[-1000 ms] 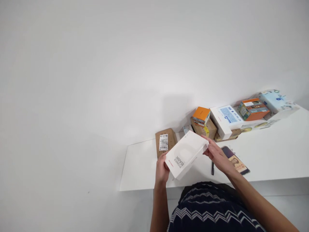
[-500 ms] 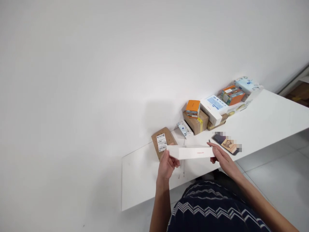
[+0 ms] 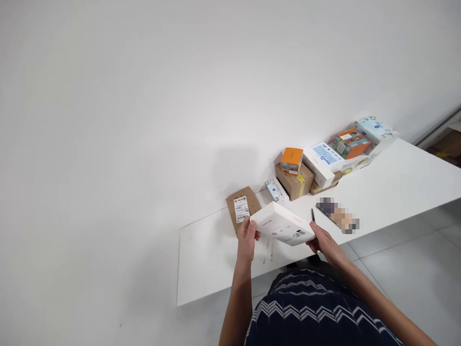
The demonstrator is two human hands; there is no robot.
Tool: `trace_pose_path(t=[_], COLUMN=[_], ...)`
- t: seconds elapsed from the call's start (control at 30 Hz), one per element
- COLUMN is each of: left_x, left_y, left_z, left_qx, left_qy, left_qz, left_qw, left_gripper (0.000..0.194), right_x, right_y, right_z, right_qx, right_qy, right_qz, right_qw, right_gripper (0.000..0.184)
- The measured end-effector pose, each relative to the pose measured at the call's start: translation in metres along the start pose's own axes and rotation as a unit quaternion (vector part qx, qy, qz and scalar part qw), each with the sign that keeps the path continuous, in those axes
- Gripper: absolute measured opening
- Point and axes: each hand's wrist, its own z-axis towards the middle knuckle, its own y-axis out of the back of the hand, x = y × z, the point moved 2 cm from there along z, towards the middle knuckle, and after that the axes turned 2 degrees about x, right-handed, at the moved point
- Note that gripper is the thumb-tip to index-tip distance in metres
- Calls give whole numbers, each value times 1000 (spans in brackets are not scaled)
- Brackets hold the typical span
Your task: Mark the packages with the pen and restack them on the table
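A flat white box (image 3: 279, 224) with red lettering and a small black-and-white label is held tilted above the table. My left hand (image 3: 247, 238) grips its left end, thumb on top. My right hand (image 3: 321, 239) is closed on its right corner. A thin dark pen-like stick (image 3: 313, 215) shows just beyond my right fingertips; whether it lies on the table or is held, I cannot make out. Behind my left hand lies a brown cardboard box (image 3: 233, 205) with a white shipping label.
On the white table (image 3: 203, 259), several boxes line the wall: a small patterned box (image 3: 276, 189), an orange box (image 3: 292, 156) on a brown carton (image 3: 291, 185), a white box (image 3: 319, 168) and another orange box (image 3: 355, 144). A partly blurred phone (image 3: 336, 216) lies near the front edge.
The white box has been tipped, so its broad printed face now shows instead of mostly its narrow side. Both hands keep their hold, and the right one has moved slightly lower.
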Motion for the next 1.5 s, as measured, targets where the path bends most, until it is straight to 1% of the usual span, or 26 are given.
trace_pose_path(t=[0.1, 0.17, 0.23, 0.3, 0.33, 0.4, 0.53, 0.67, 0.73, 0.8, 0.87, 0.93, 1.0, 1.03, 1.1, 1.17, 1.23, 1.33, 1.4, 1.5], left_x=[0, -6, -15, -25, -29, -32, -30, -24, -22, -20, -21, -20, -18, -15, -10, -5, -3, -8, -11, -8], left_y=[-4, -12, -26, -43, -51, -67, -93, -114, -123, -129, -131, -128, -123, -121, -115, -107, -99, -85, -79, -74], left_z=[1, -1, -4, -9, -12, -16, -22, -28, -29, -26, -21, -14, -9, -8, -9, -13, -18, -26, -30, -29], left_qx=[-36, -58, -59, -42, -32, -21, -14, 10, 27, 29, -6, -67, -117, -131, -142, -139, -119, -74, -49, -28], left_qy=[-27, -65, -118, -167, -181, -182, -143, -134, -130, -134, -139, -135, -114, -101, -75, -54, -50, -83, -104, -98], left_qz=[-7, 1, 27, 56, 63, 62, 51, 54, 36, 4, -32, -56, -57, -52, -44, -47, -45, 1, 24, 16], left_qw=[999, 996, 991, 983, 981, 981, 988, 990, 990, 991, 990, 987, 985, 985, 986, 988, 991, 994, 993, 995], left_gripper=[46, 46, 46, 44, 44, 47, 54, 62, 66, 71, 79, 84, 83, 80, 76, 66, 57, 52, 56, 64], right_x=[7, 11, 14, 14, 14, 11, 2, -4, -4, 1, 10, 22, 33, 37, 43, 44, 44, 41, 38, 27], right_y=[4, 9, 16, 22, 25, 31, 40, 53, 61, 69, 75, 79, 83, 85, 88, 89, 89, 85, 81, 74], right_z=[8, 13, 18, 23, 25, 29, 35, 42, 45, 45, 43, 39, 35, 33, 33, 35, 38, 40, 38, 33], right_qx=[30, 57, 83, 105, 116, 137, 171, 179, 177, 179, 195, 221, 239, 241, 229, 218, 217, 234, 244, 263], right_qy=[0, 9, 21, 26, 24, 11, -12, -27, -29, -31, -26, -7, 25, 40, 58, 41, -4, -97, -152, -218], right_qz=[-24, -19, 11, 47, 63, 85, 101, 114, 121, 134, 153, 175, 188, 187, 168, 156, 177, 208, 208, 213], right_qw=[999, 998, 996, 993, 991, 987, 980, 977, 976, 974, 968, 959, 952, 952, 957, 962, 960, 945, 935, 915], right_gripper=[54, 52, 47, 42, 41, 38, 31, 30, 31, 36, 42, 47, 47, 48, 54, 55, 45, 29, 22, 16])
